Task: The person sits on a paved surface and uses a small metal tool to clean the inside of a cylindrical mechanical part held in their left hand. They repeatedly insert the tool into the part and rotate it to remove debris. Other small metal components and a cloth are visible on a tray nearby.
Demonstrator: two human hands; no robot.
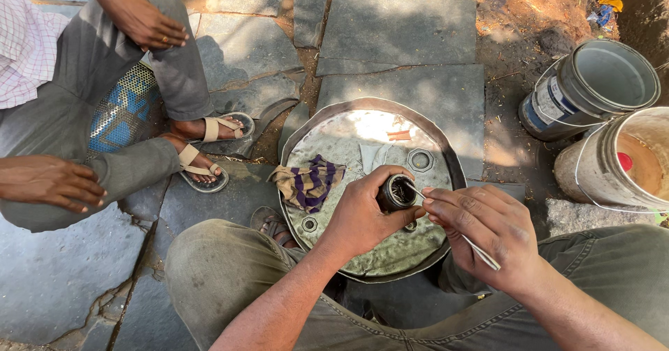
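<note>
1. My left hand (359, 215) grips a small dark round part (397, 192) over the dented metal pan (446, 157).
2. My right hand (488, 232) pinches a thin rod (481, 252), its tip seemingly inside the part.
3. Two buckets stand right: grey, blue-white label (592, 86); cream (620, 159).
4. One striped rag (310, 182) lies in the pan.

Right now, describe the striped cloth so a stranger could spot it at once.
Find the round dented metal tray on the stone paving. On its left rim, just left of the left hand, lies a crumpled cloth. It alone is soft, with purple and tan stripes.
</note>
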